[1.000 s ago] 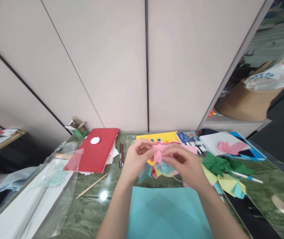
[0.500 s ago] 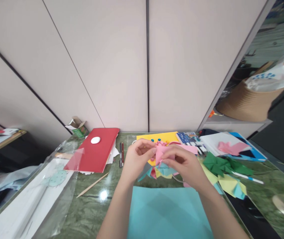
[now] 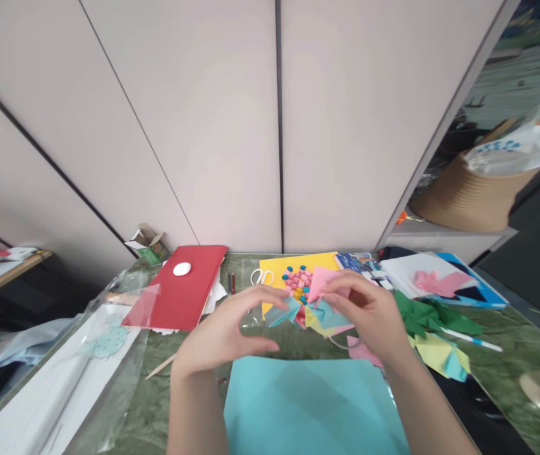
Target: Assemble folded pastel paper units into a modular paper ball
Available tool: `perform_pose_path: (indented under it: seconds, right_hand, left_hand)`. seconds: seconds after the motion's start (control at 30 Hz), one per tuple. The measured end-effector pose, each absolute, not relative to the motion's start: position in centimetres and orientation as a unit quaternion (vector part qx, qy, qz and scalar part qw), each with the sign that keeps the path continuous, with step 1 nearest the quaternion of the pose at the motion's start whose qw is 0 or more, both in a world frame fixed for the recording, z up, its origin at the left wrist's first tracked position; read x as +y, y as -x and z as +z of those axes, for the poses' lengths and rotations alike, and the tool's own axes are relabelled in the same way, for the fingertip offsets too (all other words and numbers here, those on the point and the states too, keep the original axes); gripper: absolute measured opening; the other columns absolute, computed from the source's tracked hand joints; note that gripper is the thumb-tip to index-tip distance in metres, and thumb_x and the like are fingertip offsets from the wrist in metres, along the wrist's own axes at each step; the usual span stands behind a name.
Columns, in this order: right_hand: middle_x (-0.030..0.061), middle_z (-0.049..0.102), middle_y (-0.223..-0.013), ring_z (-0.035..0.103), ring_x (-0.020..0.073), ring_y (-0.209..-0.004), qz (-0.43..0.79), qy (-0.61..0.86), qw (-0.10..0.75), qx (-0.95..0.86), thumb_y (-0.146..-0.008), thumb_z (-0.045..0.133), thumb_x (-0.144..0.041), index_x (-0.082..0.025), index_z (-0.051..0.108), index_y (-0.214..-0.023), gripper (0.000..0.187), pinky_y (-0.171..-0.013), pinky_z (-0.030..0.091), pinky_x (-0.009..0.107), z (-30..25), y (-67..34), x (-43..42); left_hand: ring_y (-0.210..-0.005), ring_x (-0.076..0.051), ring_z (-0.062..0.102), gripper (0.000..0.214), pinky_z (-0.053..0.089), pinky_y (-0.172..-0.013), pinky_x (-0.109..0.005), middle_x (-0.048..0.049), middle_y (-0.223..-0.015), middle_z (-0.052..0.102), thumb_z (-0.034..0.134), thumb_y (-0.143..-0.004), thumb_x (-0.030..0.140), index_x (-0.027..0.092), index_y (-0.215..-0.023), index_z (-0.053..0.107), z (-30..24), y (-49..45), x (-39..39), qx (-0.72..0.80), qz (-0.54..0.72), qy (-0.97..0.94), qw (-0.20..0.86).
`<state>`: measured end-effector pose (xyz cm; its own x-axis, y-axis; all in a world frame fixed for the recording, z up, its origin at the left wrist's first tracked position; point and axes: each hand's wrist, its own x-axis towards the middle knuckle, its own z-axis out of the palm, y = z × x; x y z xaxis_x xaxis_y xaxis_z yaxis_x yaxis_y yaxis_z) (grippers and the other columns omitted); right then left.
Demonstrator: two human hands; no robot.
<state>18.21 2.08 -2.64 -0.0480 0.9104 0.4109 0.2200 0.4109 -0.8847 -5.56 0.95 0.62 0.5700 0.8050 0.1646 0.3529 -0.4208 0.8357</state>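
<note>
My right hand [image 3: 371, 316] pinches a pink folded paper piece [image 3: 321, 282] between thumb and fingers. My left hand [image 3: 232, 328] is open, thumb and fingers apart, left of a cluster of folded light blue and yellow paper pieces [image 3: 283, 313]. Whether its fingertips touch the cluster I cannot tell. Behind the pink piece, small pink, blue and yellow pebble-like pieces [image 3: 297, 279] lie on a yellow sheet [image 3: 274, 261]. White-handled scissors [image 3: 263, 276] are partly hidden by my left hand. A large turquoise sheet [image 3: 312, 411] lies below both hands.
At left are a red folder [image 3: 189, 278] with a white round object [image 3: 182, 269], a pointed wooden stick [image 3: 160, 368] and clear plastic [image 3: 127, 366]. Green folded paper [image 3: 433, 315], a white pen [image 3: 473, 340] and a white sheet [image 3: 405, 272] lie at right. A pale wall panel [image 3: 213, 126] rises behind.
My left hand has let go of the pink paper and moved left and down, its fingers opening. My right hand keeps hold of the paper, slightly farther right. The pebble-like pieces and scissors are now more visible.
</note>
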Motion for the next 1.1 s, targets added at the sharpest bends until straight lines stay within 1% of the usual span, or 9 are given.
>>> perform_pose_path:
  seconds: [0.13, 0.23, 0.37, 0.47, 0.57, 0.73, 0.87, 1.0, 1.1]
  right_hand:
    - [-0.0002, 0.062, -0.077, 0.055, 0.0145, -0.071, 0.326, 0.444, 0.541, -0.635, -0.076, 0.063, -0.024, -0.025, 0.065, -0.072, 0.004, -0.063, 0.044, 0.027, -2.7, -18.2, 2.0]
    - [-0.0001, 0.061, -0.078, 0.053, 0.0132, -0.066, 0.346, 0.440, 0.538, -0.630, -0.076, 0.064, -0.026, -0.025, 0.065, -0.073, 0.004, -0.057, 0.043, 0.025, -2.8, -18.1, 2.1]
    - [-0.0001, 0.061, -0.076, 0.053, 0.0126, -0.064, 0.352, 0.442, 0.538, -0.625, -0.075, 0.065, -0.025, -0.025, 0.065, -0.072, 0.003, -0.055, 0.042, 0.025, -2.7, -18.0, 2.0]
    - [0.0005, 0.062, -0.075, 0.054, 0.0136, -0.066, 0.350, 0.446, 0.543, -0.620, -0.075, 0.064, -0.024, -0.025, 0.066, -0.072, 0.003, -0.056, 0.044, 0.025, -2.5, -18.0, 1.9]
    - [0.0012, 0.062, -0.076, 0.055, 0.0143, -0.068, 0.338, 0.452, 0.547, -0.618, -0.075, 0.064, -0.025, -0.024, 0.066, -0.072, 0.004, -0.055, 0.044, 0.024, -2.5, -18.1, 1.9]
    - [0.0013, 0.064, -0.079, 0.057, 0.0157, -0.078, 0.286, 0.447, 0.573, -0.624, -0.075, 0.064, -0.024, -0.024, 0.066, -0.073, 0.003, -0.065, 0.046, 0.026, -2.7, -18.3, 2.1]
    - [-0.0007, 0.061, -0.079, 0.056, 0.0126, -0.073, 0.260, 0.442, 0.586, -0.628, -0.078, 0.062, -0.022, -0.025, 0.065, -0.075, 0.005, -0.059, 0.044, 0.022, -2.8, -18.3, 2.1]
    - [-0.0022, 0.059, -0.073, 0.055, 0.0124, -0.073, 0.210, 0.445, 0.579, -0.650, -0.079, 0.061, -0.020, -0.026, 0.064, -0.075, 0.008, -0.058, 0.043, 0.021, -2.8, -18.2, 1.8]
    - [-0.0018, 0.060, -0.077, 0.056, 0.0129, -0.076, 0.165, 0.445, 0.571, -0.670, -0.079, 0.061, -0.018, -0.027, 0.063, -0.077, 0.009, -0.056, 0.041, 0.021, -2.7, -18.2, 1.5]
  left_hand:
    - [-0.121, -0.023, 0.047, 0.039, 0.037, -0.100, -0.039, -0.0051, -0.127, 0.054, 0.066, -0.071, 0.017, 0.028, -0.107, 0.056, 0.6, 4.8, 1.1, 0.391, 0.294, -0.782, 0.386]
    - [-0.123, -0.022, 0.045, 0.036, 0.035, -0.101, -0.040, -0.0054, -0.126, 0.054, 0.066, -0.072, 0.019, 0.027, -0.105, 0.056, 0.4, 4.2, 1.6, 0.388, 0.307, -0.771, 0.401]
    - [-0.110, -0.020, 0.055, 0.027, 0.042, -0.096, -0.037, -0.0053, -0.111, 0.061, 0.065, -0.075, 0.023, 0.024, -0.100, 0.057, 0.0, 3.9, 2.1, 0.360, 0.330, -0.742, 0.459]
    - [-0.105, -0.019, 0.058, 0.022, 0.044, -0.094, -0.036, -0.0052, -0.107, 0.062, 0.063, -0.077, 0.023, 0.023, -0.098, 0.059, -0.2, 3.9, 2.3, 0.348, 0.341, -0.722, 0.492]
    - [-0.103, -0.020, 0.058, 0.020, 0.046, -0.090, -0.036, -0.0054, -0.105, 0.063, 0.063, -0.077, 0.024, 0.022, -0.097, 0.061, -0.3, 3.8, 2.4, 0.360, 0.353, -0.706, 0.497]
    - [-0.098, -0.020, 0.061, 0.016, 0.050, -0.083, -0.033, -0.0067, -0.105, 0.065, 0.063, -0.077, 0.024, 0.020, -0.092, 0.064, -0.1, 3.6, 2.3, 0.377, 0.386, -0.661, 0.521]
    - [-0.105, -0.023, 0.059, 0.009, 0.050, -0.084, -0.033, -0.0079, -0.110, 0.066, 0.062, -0.078, 0.025, 0.019, -0.081, 0.067, 0.1, 3.4, 2.1, 0.407, 0.411, -0.660, 0.479]
    - [-0.111, -0.022, 0.056, 0.013, 0.046, -0.091, -0.035, -0.0069, -0.113, 0.065, 0.057, -0.081, 0.026, 0.021, -0.087, 0.067, 0.2, 2.9, 1.8, 0.442, 0.446, -0.688, 0.363]
    - [-0.112, -0.020, 0.056, 0.014, 0.043, -0.094, -0.033, -0.0053, -0.111, 0.066, 0.054, -0.084, 0.026, 0.021, -0.091, 0.065, 0.3, 2.6, 1.4, 0.446, 0.457, -0.712, 0.292]
